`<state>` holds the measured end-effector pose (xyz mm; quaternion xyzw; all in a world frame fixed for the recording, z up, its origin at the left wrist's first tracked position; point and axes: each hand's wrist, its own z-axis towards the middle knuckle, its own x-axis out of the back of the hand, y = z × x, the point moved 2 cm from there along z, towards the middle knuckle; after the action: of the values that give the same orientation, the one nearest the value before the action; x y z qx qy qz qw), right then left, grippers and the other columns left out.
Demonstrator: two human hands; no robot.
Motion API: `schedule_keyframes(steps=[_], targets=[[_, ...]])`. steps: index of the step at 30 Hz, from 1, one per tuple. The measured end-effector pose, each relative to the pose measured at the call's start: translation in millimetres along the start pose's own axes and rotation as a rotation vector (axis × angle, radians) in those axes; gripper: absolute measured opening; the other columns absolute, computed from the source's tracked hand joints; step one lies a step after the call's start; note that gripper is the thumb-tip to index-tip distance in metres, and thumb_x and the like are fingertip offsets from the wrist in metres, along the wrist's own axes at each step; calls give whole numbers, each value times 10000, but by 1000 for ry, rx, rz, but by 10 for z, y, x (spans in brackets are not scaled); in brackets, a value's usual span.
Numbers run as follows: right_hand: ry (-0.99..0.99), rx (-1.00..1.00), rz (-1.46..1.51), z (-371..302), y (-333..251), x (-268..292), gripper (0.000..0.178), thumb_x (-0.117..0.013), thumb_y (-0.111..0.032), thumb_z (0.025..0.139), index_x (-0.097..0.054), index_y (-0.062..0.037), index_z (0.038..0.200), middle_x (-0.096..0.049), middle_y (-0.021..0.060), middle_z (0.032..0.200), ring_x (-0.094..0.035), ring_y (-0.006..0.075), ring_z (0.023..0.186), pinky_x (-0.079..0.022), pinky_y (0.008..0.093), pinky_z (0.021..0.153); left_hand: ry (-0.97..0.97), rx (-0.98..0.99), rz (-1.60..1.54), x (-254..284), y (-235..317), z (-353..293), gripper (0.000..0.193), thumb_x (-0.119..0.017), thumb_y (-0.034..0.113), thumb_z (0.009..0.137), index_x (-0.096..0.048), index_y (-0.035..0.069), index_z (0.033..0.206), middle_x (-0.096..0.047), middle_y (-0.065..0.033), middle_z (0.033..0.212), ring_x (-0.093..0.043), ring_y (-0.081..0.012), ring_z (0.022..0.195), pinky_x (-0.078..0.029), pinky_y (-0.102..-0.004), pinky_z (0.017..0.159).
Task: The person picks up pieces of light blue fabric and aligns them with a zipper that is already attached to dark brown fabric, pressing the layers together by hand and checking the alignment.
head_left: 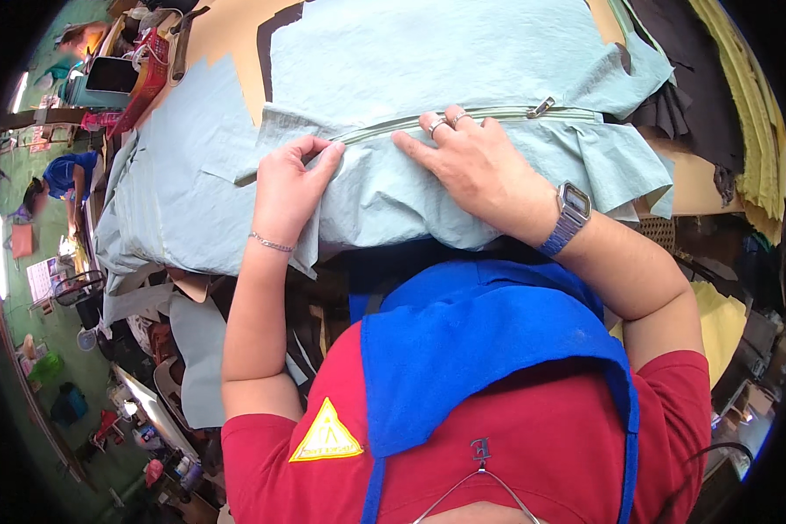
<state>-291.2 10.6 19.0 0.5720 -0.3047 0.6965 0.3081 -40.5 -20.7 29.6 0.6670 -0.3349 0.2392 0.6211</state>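
Pale blue-grey fabric lies spread over the table before me. A long zipper runs across it from left to right, with a metal slider toward its right end. My left hand pinches the zipper's left end together with the cloth, thumb against fingers. Along the middle of the zipper rests my right hand, its fingers apart and lying on the tape and the fabric. That hand wears rings, and a metal watch sits on the wrist.
More blue-grey cloth drapes over the table's left side. A red basket stands at the far left, near a hammer-like tool. Dark fabric and yellow-green cloth hang at the right. Another person in blue bends over work at left.
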Motion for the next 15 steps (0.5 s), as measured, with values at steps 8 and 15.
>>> schedule_keyframes(steps=[8, 15], targets=[[-35, 42, 36, 105, -50, 41, 523, -554, -143, 941, -561, -119, 1464, -621, 127, 1297, -626, 264, 1127, -567, 413, 812, -10, 41, -19, -5, -5, 18, 300, -774, 255, 952, -772, -43, 981, -740, -27, 824, -615, -74, 790, -514, -275, 748], [13, 35, 27, 144, -137, -18, 490, -551, -146, 948, -572, -93, 1434, -624, 124, 1288, -629, 266, 1125, -573, 407, 815, 91, -231, 74, -52, -25, -34, 251, -747, 240, 952, -775, 62, 1127, -771, -132, 932, -750, -245, 802, -572, -360, 744]])
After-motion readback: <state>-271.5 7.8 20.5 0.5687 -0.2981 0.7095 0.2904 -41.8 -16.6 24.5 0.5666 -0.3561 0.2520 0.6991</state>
